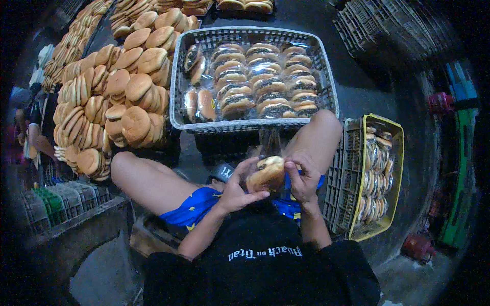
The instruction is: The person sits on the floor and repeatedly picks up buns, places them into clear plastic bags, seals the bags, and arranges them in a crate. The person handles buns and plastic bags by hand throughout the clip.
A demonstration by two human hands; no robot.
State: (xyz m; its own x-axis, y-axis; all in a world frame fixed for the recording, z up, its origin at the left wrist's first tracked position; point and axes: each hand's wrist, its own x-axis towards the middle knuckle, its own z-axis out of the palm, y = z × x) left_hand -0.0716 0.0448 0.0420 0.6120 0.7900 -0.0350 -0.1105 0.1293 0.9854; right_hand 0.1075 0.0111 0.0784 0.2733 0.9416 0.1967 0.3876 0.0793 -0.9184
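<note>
A filled bun (267, 176) is in my left hand (238, 187), held over my lap with the thumb across its near side. Thin clear plastic, seemingly a bag (271, 140), surrounds the bun and stretches up past its far end. At the bun's right edge, the thumb and fingertips of my right hand (305, 179) pinch together, apparently on the plastic. Just beyond my knees stands a grey plastic crate (254, 125), where rows of wrapped buns with dark filling (270, 86) lie. Two wrapped buns (200, 104) sit apart in its near left corner.
Plain buns (136, 124) are piled high at the left, with more trays of buns (245, 5) behind. By my right leg are stacked crates, the yellow-rimmed top one (398, 172) holding wrapped buns. Crates (379, 26) stand far right. Another person's arm (40, 143) shows at far left.
</note>
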